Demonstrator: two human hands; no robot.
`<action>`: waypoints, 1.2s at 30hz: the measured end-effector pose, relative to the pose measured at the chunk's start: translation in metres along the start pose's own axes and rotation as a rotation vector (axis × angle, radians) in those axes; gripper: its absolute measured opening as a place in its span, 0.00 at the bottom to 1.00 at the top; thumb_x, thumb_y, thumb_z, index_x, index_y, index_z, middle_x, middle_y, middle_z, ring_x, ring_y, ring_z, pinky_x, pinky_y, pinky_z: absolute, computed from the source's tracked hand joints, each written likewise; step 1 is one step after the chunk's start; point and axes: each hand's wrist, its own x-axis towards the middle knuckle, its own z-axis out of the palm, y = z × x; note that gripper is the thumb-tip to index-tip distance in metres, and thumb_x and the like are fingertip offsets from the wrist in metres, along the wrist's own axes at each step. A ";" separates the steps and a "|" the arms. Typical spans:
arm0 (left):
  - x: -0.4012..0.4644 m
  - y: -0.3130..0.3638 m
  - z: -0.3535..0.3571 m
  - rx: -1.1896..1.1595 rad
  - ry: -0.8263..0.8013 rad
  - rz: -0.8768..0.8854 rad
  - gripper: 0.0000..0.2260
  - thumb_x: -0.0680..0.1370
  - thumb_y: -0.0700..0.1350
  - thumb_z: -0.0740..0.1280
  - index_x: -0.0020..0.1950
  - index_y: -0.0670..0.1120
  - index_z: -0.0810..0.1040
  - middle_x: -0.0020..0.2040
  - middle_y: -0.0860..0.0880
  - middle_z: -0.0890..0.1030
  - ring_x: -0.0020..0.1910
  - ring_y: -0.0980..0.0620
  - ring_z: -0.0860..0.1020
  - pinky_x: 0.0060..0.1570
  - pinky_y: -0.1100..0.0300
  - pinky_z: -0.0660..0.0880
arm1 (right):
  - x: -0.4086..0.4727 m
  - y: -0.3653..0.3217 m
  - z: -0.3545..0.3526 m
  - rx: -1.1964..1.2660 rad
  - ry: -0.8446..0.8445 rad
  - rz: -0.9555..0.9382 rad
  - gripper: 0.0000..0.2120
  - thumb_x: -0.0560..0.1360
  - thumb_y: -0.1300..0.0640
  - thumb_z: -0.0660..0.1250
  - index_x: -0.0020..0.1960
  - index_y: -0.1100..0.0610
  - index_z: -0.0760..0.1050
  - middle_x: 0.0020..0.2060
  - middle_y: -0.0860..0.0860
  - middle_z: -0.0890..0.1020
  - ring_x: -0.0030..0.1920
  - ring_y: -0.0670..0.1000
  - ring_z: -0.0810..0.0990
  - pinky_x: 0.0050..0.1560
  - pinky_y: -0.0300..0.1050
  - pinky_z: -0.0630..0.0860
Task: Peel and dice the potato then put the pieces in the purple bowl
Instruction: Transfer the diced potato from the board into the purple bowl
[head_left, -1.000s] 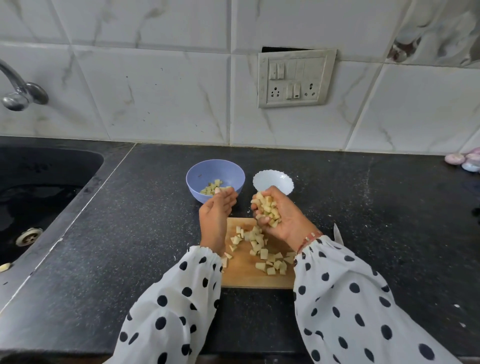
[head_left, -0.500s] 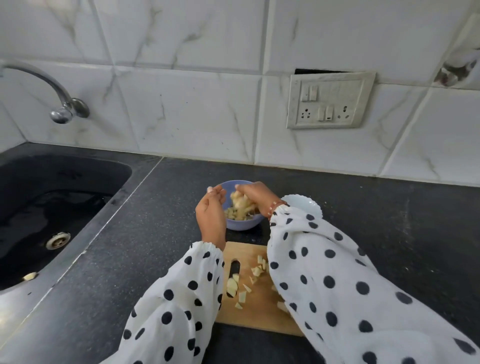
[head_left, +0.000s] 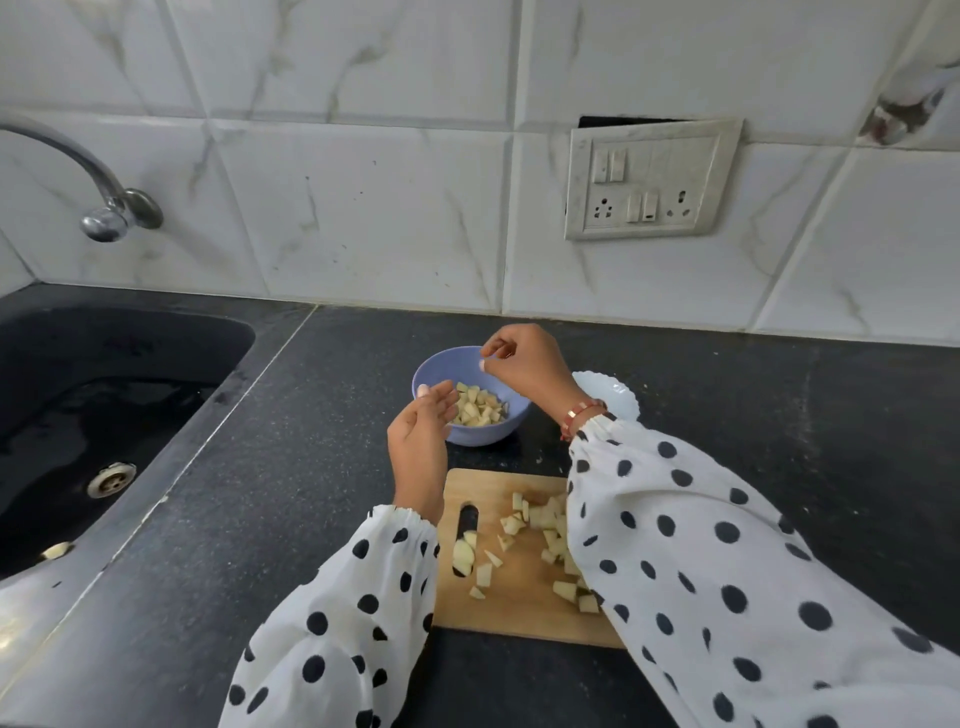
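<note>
Transfer stage, pretty clearly: the potato's peeled and diced, and the dice are going from board to bowl by the handful. The bowl (head_left: 470, 400), the purple one, sits just past the far edge of the board (head_left: 511, 587) and has a decent pile of cubes (head_left: 478, 408) in it. More pieces (head_left: 540, 540) lie scattered on the board, some tucked under the right sleeve (head_left: 727, 571), so I can't count what's left.

Hands: left hand (head_left: 420, 441) is at the bowl's near-left rim, fingers straight and relaxed, holding nothing, like a little wall to stop cubes bouncing out. Right hand (head_left: 524, 366) hovers over the far side of the bowl with fingers curled loosely, thumb and fingertips close together. I can't tell for sure whether a last bit is pinched there or it's empty; nothing is clearly visible in it.

My read: job's maybe two thirds done. Next move calls for both hands going back to the board, raking the loose pieces into a heap, scooping them up and carrying them over the rim. One piece sits by the board's handle slot (head_left: 466, 540), so that one wants picking out on its own. A small white dish (head_left: 608, 392) sits just right of the bowl, so aim matters.
</note>
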 end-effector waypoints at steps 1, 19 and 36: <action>-0.005 -0.002 -0.002 -0.006 0.001 0.011 0.18 0.82 0.49 0.54 0.59 0.40 0.77 0.54 0.44 0.81 0.54 0.51 0.79 0.53 0.61 0.74 | -0.009 -0.003 -0.005 0.045 0.034 -0.006 0.03 0.71 0.64 0.68 0.43 0.60 0.80 0.41 0.56 0.82 0.38 0.47 0.76 0.38 0.35 0.70; -0.056 -0.038 -0.042 0.010 0.059 -0.028 0.14 0.82 0.46 0.54 0.48 0.44 0.79 0.49 0.47 0.81 0.49 0.53 0.80 0.48 0.65 0.75 | -0.138 0.003 0.038 -0.623 -0.568 -0.117 0.16 0.73 0.48 0.67 0.54 0.58 0.75 0.52 0.55 0.71 0.54 0.56 0.71 0.47 0.49 0.70; -0.063 -0.039 -0.054 0.020 0.053 -0.048 0.15 0.82 0.47 0.54 0.51 0.42 0.79 0.49 0.47 0.81 0.46 0.56 0.80 0.44 0.67 0.74 | -0.132 -0.009 0.043 -0.546 -0.588 -0.040 0.11 0.69 0.51 0.71 0.45 0.56 0.74 0.38 0.52 0.75 0.39 0.52 0.74 0.34 0.41 0.69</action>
